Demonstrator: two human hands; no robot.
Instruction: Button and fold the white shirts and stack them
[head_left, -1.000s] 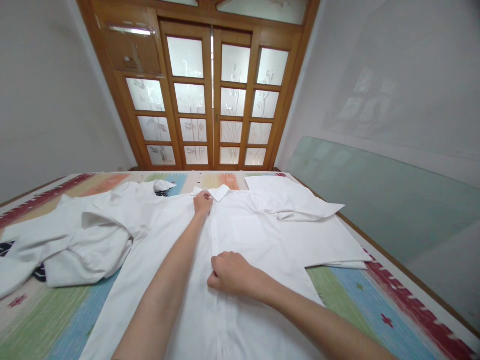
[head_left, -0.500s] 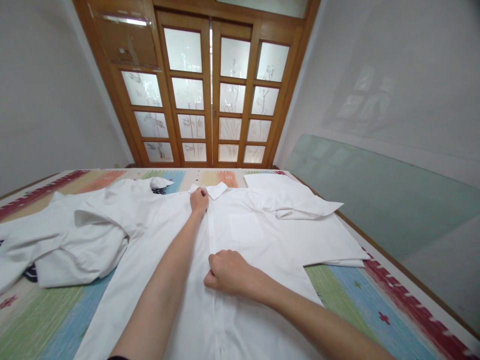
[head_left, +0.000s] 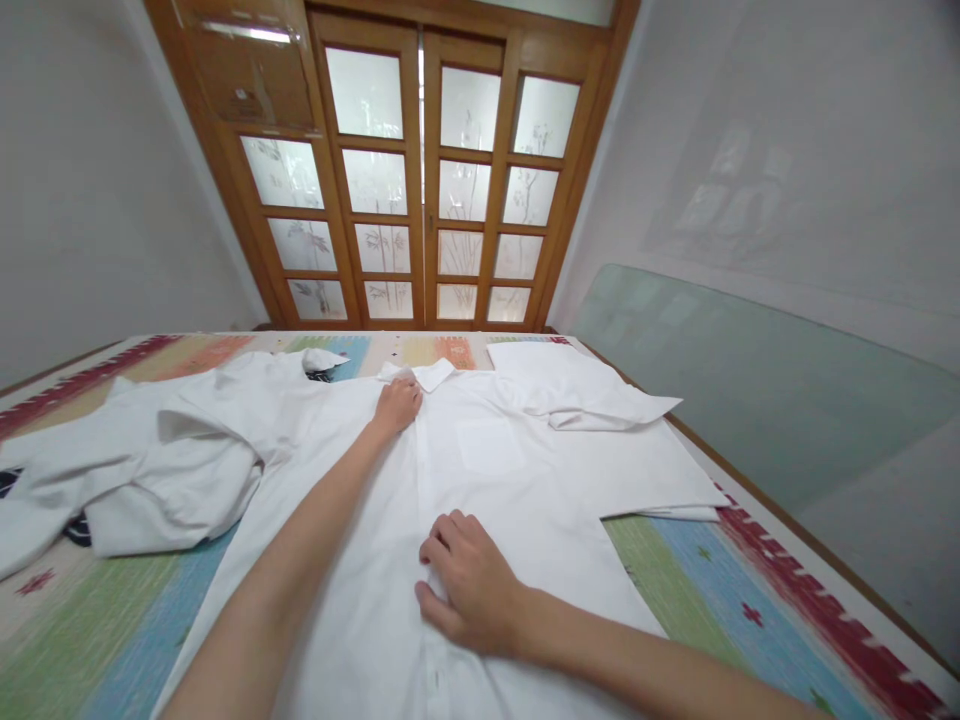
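A white collared shirt (head_left: 480, 450) lies spread out with its collar toward the far side. My left hand (head_left: 399, 404) is at the top of its front placket, just below the collar (head_left: 433, 374), with its fingers bent closed on the cloth. Lower on the placket, my right hand (head_left: 472, 580) rests over the shirt, thumb and fingers apart and nothing gripped. A chest pocket lies to the right of the placket.
Rumpled white clothing (head_left: 172, 460) with dark patterned parts lies at the left. Folded white cloth (head_left: 652, 470) lies under the right sleeve. A striped, multicoloured cover (head_left: 705, 570) is beneath. Wooden glass doors (head_left: 420, 180) stand beyond, and a pale green panel (head_left: 750, 370) leans at the right wall.
My right hand has opened from a closed grip on the placket and moved slightly toward me. My left hand stays near the collar, its wrist lower and hand flatter.
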